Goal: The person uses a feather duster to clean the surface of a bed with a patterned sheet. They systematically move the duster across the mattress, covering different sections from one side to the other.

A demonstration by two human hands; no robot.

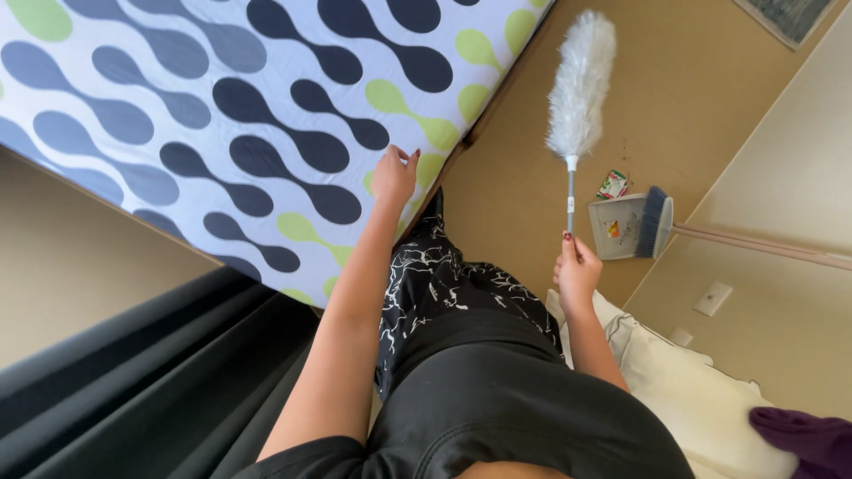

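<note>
My right hand (577, 270) grips the thin grey handle of a duster, whose fluffy white head (581, 84) points away over the tan floor. My left hand (393, 175) rests on the edge of a mattress (222, 115) covered in a white sheet with dark blue, grey and green blob shapes. Its fingers are bent against the sheet, and nothing shows inside them. My legs in black patterned trousers stand between the two hands.
A white dustpan (615, 227) and a broom with a blue brush head (657, 222) and long pale stick lie against the wall. A small wrapper (612, 184) lies beside them. White pillows (692, 390) and a purple cloth (808, 439) lie at lower right; a dark curtain (151, 381) hangs at lower left.
</note>
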